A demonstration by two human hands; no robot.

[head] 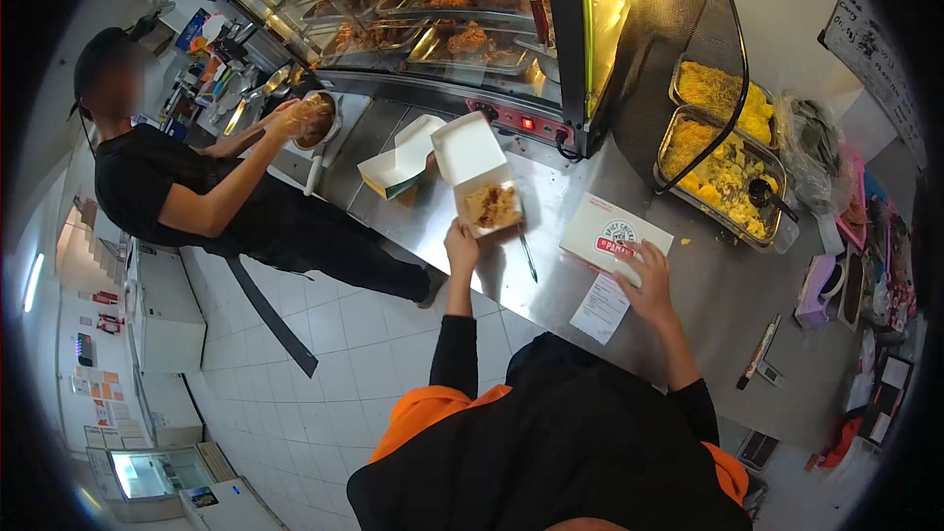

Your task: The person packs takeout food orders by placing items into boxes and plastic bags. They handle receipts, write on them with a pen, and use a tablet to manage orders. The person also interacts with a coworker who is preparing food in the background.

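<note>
My left hand (462,249) pinches the near left corner of an open cardboard food box (478,155). Inside it lies light food with a reddish-brown topping (492,206). My right hand (647,282) grasps the near right corner of a closed white printed food box (590,228), fingers over the lid and thumb at the near edge. A printed paper slip (601,308) partly lies under that box's near edge. Between the two boxes is a slim pen-like item (528,254). Another open box (402,155), its inside mostly hidden, stands left of the one with food.
A heated glass display cabinet (516,110) with trays of fried chicken backs the steel counter (686,287). Right of it, a mesh cover (664,37) leans over trays of yellow food (726,184). A co-worker (199,177) at left handles a pot (321,129). A marker (759,354) lies right.
</note>
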